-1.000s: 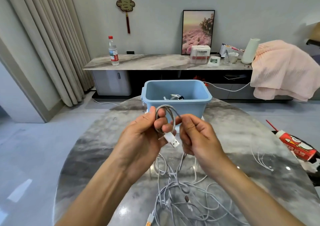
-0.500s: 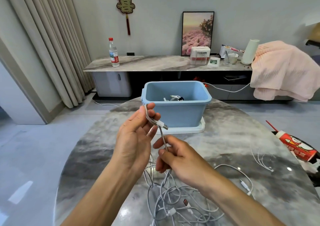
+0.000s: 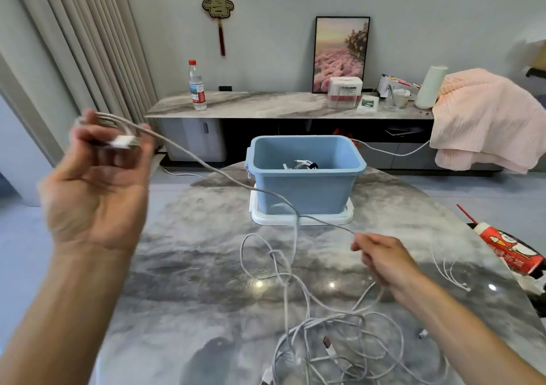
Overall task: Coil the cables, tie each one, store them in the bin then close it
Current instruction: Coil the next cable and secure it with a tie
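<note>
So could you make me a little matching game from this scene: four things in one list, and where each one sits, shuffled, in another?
Things:
1. water bottle
2. blue bin
3. pink blanket
4. USB plug

Places:
A. standing on a white lid on the marble table
B. held in the left hand
C. upright on the left end of the sideboard
D. draped over the right end of the sideboard

Pairs: 1-C, 2-A, 3-D, 4-B

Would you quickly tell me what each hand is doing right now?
Left hand: holds the coiled end of the white cable.
Right hand: pinches the same cable further along.
</note>
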The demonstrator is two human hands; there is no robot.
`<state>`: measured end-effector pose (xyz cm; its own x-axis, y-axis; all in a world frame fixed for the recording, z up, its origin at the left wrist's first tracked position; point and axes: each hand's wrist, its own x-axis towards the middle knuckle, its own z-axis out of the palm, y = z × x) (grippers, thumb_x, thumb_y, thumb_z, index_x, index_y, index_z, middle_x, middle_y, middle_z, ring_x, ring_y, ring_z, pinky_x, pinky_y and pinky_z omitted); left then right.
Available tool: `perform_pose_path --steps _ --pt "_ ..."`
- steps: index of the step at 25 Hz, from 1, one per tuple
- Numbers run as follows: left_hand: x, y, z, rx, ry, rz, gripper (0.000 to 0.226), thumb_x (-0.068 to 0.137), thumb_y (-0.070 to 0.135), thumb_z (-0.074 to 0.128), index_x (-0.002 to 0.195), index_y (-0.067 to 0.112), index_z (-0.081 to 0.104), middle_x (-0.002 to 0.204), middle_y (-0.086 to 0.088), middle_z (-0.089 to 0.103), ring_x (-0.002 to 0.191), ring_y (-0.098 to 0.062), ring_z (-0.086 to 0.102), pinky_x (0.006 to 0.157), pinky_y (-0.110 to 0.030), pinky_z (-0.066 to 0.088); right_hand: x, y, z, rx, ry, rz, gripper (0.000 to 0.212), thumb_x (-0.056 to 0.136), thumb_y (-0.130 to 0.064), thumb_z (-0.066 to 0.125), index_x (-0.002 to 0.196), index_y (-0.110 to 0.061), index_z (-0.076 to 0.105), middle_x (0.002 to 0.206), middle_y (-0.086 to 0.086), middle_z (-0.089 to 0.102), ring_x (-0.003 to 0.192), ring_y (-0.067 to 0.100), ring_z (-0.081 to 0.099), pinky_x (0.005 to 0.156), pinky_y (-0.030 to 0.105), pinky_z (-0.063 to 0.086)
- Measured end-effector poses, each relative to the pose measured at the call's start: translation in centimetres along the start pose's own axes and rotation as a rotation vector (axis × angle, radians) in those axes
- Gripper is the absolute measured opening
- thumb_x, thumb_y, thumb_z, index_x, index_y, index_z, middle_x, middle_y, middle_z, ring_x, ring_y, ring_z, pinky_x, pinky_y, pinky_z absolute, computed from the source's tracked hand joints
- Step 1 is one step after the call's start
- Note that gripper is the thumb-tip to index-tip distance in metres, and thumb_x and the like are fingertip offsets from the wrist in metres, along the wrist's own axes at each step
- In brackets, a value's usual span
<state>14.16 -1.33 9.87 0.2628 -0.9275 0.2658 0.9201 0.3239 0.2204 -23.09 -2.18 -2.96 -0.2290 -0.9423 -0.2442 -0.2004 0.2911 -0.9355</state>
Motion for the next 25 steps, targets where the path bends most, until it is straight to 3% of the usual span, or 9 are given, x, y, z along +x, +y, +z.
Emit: perform_pose_path --steps 2,4,7,9,12,14,18,21,25 --pt "1.0 1.9 -1.2 -0.112 0.008 0.049 0.045 0.075 -0.013 0.072 0.118 -0.007 0.06 0.125 -0.019 0.063 0.135 -0.028 0.046 0.091 -0.064 0.049 1.7 1.6 -2.6 0.104 0.191 0.239 0.028 0.102 -0.019 0.052 0.081 -0.004 0.061 0.053 0.005 0.038 0.026 0.006 0.024 0.033 0.01 0.017" --pt "0.6 1.5 -1.0 -0.074 0.02 0.011 0.038 0.075 -0.011 0.072 0.111 -0.004 0.064 0.111 -0.017 0.069 0.124 -0.026 0.055 0.089 -0.058 0.052 2.8 2.3 -3.9 0.126 0.272 0.302 0.03 0.102 -0.019 0.05 0.079 -0.003 0.06 0.053 0.008 0.045 0.029 0.013 0.033 0.032 0.013 0.027" --pt "-1.9 -2.2 1.2 0.248 0.045 -0.119 0.013 0.091 0.009 0.056 0.095 0.015 0.067 0.083 0.007 0.067 0.082 -0.005 0.066 0.091 -0.036 0.047 2.6 2.1 -3.7 -0.53 0.275 0.164 0.037 0.098 -0.027 0.047 0.074 -0.006 0.064 0.074 0.017 0.069 0.061 0.032 0.063 0.054 0.029 0.048" --pt "-3.3 -5.2 2.2 0.418 0.006 -0.198 0.018 0.096 0.016 0.046 0.094 0.02 0.063 0.076 0.012 0.06 0.072 -0.001 0.061 0.088 -0.028 0.041 1.0 0.2 -2.9 -0.946 0.267 0.054 0.03 0.095 -0.032 0.047 0.092 -0.009 0.066 0.104 0.018 0.07 0.093 0.037 0.064 0.07 0.034 0.045" --pt "-4.8 -8.0 2.6 0.601 -0.056 -0.293 0.012 0.088 0.02 0.049 0.092 0.019 0.06 0.07 0.011 0.056 0.068 -0.003 0.058 0.078 -0.027 0.041 -2.1 -4.4 -1.7 -0.769 0.199 -0.223 0.053 0.09 -0.025 0.056 0.141 -0.016 0.044 0.143 0.007 0.052 0.13 0.03 0.045 0.096 0.038 0.04" --pt "-5.6 -9.8 2.8 0.711 -0.102 -0.374 0.013 0.087 0.021 0.05 0.091 0.016 0.062 0.069 0.007 0.056 0.065 -0.006 0.058 0.073 -0.028 0.041 -5.1 -7.5 -0.2 -0.385 -0.041 -0.488 0.076 0.075 -0.019 0.056 0.149 -0.026 0.037 0.153 -0.011 0.039 0.141 0.007 0.032 0.113 0.028 0.03" --pt "-7.1 -12.4 2.6 0.83 -0.158 -0.467 0.016 0.085 0.022 0.054 0.089 0.009 0.063 0.065 0.002 0.054 0.061 -0.011 0.055 0.064 -0.023 0.043 -8.4 -9.4 2.6 0.064 -0.451 -0.578 0.071 0.074 -0.009 0.053 0.142 -0.03 0.047 0.136 -0.014 0.058 0.123 -0.002 0.053 0.101 0.019 0.043" --pt "-7.5 -12.4 2.5 0.819 -0.154 -0.509 0.014 0.087 0.018 0.056 0.083 0.007 0.064 0.061 0.001 0.05 0.058 -0.013 0.051 0.066 -0.023 0.04 -7.6 -9.0 2.1 0.215 -0.366 -0.514 0.017 0.098 -0.015 0.056 0.108 -0.016 0.069 0.07 0.003 0.062 0.057 0.015 0.055 0.056 0.03 0.045" --pt "-7.9 -12.6 2.9 0.552 -0.112 -0.639 0.013 0.085 0.012 0.056 0.082 0.01 0.068 0.064 0.001 0.051 0.06 -0.014 0.056 0.094 -0.041 0.036 -5.9 -7.2 2.3 0.073 -0.184 -0.601 0.023 0.096 -0.033 0.056 0.081 -0.022 0.07 0.052 -0.005 0.04 0.046 0.008 0.033 0.045 0.021 0.028"
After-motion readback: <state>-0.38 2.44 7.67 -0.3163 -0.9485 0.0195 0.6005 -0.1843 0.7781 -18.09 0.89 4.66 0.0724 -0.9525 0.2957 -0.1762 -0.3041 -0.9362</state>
